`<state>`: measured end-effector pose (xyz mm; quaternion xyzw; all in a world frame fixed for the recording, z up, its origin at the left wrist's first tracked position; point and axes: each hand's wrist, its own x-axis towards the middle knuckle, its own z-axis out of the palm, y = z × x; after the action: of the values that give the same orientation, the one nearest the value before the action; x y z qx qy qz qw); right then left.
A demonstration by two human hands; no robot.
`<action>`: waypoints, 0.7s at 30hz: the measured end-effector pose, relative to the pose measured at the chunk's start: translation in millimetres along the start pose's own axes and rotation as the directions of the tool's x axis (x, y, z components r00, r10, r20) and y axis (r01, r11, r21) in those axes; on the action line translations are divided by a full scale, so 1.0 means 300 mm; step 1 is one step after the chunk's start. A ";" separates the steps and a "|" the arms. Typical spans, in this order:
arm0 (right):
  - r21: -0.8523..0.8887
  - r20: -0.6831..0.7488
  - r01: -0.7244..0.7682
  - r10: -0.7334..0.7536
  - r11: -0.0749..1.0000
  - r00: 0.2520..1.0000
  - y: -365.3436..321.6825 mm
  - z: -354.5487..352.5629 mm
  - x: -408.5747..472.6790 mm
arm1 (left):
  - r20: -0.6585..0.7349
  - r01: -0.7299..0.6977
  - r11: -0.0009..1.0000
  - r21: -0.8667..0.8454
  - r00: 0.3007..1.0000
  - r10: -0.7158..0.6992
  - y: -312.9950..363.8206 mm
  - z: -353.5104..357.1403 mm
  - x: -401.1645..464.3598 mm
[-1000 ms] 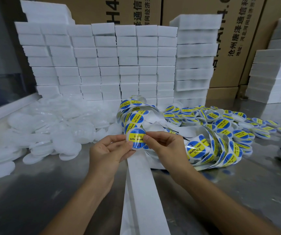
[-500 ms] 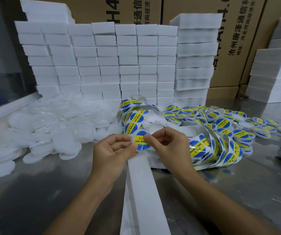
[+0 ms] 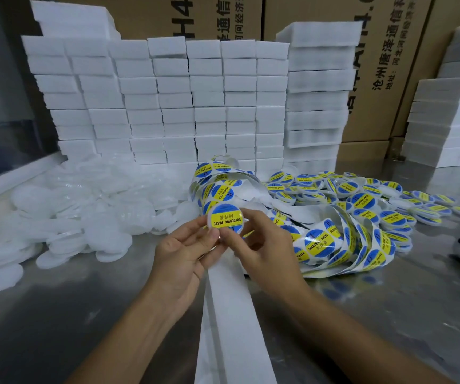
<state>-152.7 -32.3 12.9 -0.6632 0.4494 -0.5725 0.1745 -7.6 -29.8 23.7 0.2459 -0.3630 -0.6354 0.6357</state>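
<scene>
Labelled disc (image 3: 225, 221) held above desk (image 3: 57, 314) centre, sticker facing camera, pinched by fingers of left hand (image 3: 184, 256) at its 8 o'clock edge and right hand (image 3: 265, 245) at 4 o'clock.

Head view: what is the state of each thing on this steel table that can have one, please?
Round white plastic disc: labelled with a blue and yellow sticker, held up.
Left hand: pinches the disc.
Right hand: pinches the disc.
Blue and yellow sticker strip: loosely coiled, stickers on it.
White backing paper: bare, peeled.
Plain white discs: heaped, unlabelled.
Labelled discs: heaped.
White foam blocks: stacked.
</scene>
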 end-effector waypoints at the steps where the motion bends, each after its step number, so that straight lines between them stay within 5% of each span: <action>1: 0.038 -0.009 -0.008 0.009 0.999 1.000 0.001 0.003 0.003 | -0.003 0.009 1.000 0.000 1.000 -0.009 0.002 0.000 -0.001; 10: 0.137 -0.020 -0.080 0.084 0.987 0.996 0.002 -0.017 0.024 | 0.015 0.058 0.997 0.053 0.998 -0.059 0.001 0.005 -0.008; 15: 0.113 0.005 -0.192 0.192 0.975 0.981 0.000 -0.027 0.019 | 0.111 -0.042 0.960 0.278 0.994 0.012 -0.014 0.009 -0.021; 21: 0.187 0.039 -0.155 0.150 0.970 0.988 0.015 -0.035 0.032 | 0.097 -0.043 0.952 0.303 0.995 0.014 -0.002 0.000 -0.013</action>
<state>-164.7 -39.2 18.4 -0.6142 0.4402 -0.5894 0.2857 -7.8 -26.0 22.8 0.3053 -0.4895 -0.5735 0.5815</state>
